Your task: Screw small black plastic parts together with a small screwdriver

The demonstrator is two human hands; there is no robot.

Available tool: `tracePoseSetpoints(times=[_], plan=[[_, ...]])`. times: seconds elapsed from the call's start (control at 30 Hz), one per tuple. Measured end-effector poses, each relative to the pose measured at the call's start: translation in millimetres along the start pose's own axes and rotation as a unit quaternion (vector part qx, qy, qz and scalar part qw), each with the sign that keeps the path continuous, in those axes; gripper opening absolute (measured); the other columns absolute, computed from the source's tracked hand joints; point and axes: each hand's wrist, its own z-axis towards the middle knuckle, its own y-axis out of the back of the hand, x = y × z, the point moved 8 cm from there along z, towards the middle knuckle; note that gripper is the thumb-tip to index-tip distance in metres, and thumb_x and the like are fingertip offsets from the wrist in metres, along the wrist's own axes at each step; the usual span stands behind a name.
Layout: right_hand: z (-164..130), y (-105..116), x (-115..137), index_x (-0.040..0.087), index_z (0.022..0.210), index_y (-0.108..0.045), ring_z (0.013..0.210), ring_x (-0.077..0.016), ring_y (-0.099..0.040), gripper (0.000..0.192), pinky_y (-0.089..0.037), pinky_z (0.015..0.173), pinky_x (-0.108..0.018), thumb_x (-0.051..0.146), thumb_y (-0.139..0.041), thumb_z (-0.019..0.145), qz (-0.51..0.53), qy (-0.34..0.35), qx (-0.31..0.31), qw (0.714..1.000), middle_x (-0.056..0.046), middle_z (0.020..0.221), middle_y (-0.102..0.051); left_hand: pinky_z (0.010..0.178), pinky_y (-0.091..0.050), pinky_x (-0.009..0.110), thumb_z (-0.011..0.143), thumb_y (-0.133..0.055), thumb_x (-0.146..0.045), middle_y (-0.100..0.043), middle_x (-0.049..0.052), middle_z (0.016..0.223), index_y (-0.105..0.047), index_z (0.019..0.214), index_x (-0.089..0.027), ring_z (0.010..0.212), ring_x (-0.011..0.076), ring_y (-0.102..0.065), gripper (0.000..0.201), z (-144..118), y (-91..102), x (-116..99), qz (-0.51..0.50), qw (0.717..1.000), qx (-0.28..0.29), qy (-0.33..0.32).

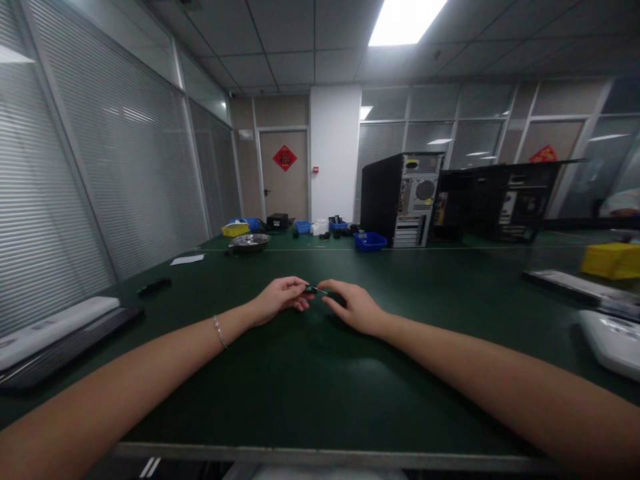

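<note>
My left hand (285, 295), with a bracelet at its wrist, pinches a small dark part with a touch of green (311, 289) between thumb and fingers. From the other side, my right hand (357, 307) grips a screwdriver (321, 291). Its thin metal shaft points left and meets the small part, or comes very close to it. The screwdriver's handle is mostly hidden by my right fingers. Both hands are just above the dark green table (300, 387). What exactly the small part is cannot be made out at this size.
Black computer towers (385, 200) stand at the back right beside a blue bin (370, 241). A metal bowl (249, 243) and a yellow tray (235, 229) are at the back left. A keyboard (75, 347) and a dark tool (154, 287) lie left; a yellow bin (611, 260) stands right.
</note>
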Motion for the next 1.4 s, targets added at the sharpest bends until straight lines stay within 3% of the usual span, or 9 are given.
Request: tracePoseSetpoints(times=[0.1, 0.63, 0.93, 1.4], plan=[[-0.1, -0.4, -0.6, 0.023, 0.115, -0.052, 0.096, -0.0197, -0.058, 0.030, -0.044, 0.082, -0.031, 0.026, -0.048, 0.086, -0.006, -0.004, 0.000, 1.000, -0.005, 0.109, -0.062, 0.074, -0.047, 0.033, 0.079, -0.060, -0.028, -0.062, 0.014, 0.098, -0.056, 0.100, -0.009, 0.077, 0.0170, -0.061, 0.028, -0.3, 0.7, 0.0, -0.021, 1.000, -0.006, 0.002], [-1.2, -0.6, 1.5, 0.022, 0.110, -0.056, 0.089, -0.0187, -0.059, 0.026, -0.044, 0.077, -0.030, 0.027, -0.049, 0.085, -0.003, -0.004, 0.023, 1.000, -0.005, 0.101, -0.063, 0.074, -0.049, 0.035, 0.077, -0.064, -0.030, -0.065, 0.014, 0.094, -0.057, 0.102, -0.010, 0.075, 0.0170, -0.063, 0.033, -0.3, 4.8, 4.9, 0.000, 1.000, -0.005, -0.005], [-1.0, 0.2, 4.5, 0.021, 0.108, -0.056, 0.089, -0.0182, -0.058, 0.024, -0.044, 0.078, -0.029, 0.028, -0.048, 0.086, 0.031, 0.016, 0.029, 0.999, -0.005, 0.101, -0.063, 0.074, -0.047, 0.033, 0.079, -0.062, -0.027, -0.065, 0.015, 0.095, -0.058, 0.104, -0.009, 0.077, 0.0167, -0.062, 0.031, -1.0, 2.7, 5.8, -0.015, 0.999, 0.026, 0.010], [-0.5, -1.9, 1.6, 0.021, 0.109, -0.056, 0.090, -0.0185, -0.058, 0.025, -0.044, 0.079, -0.030, 0.029, -0.048, 0.086, 0.032, 0.011, 0.041, 0.999, -0.004, 0.101, -0.063, 0.072, -0.051, 0.031, 0.076, -0.064, -0.027, -0.065, 0.013, 0.091, -0.055, 0.100, -0.010, 0.075, 0.0169, -0.065, 0.030, 1.3, 6.2, 7.2, -0.029, 0.999, -0.032, 0.023]])
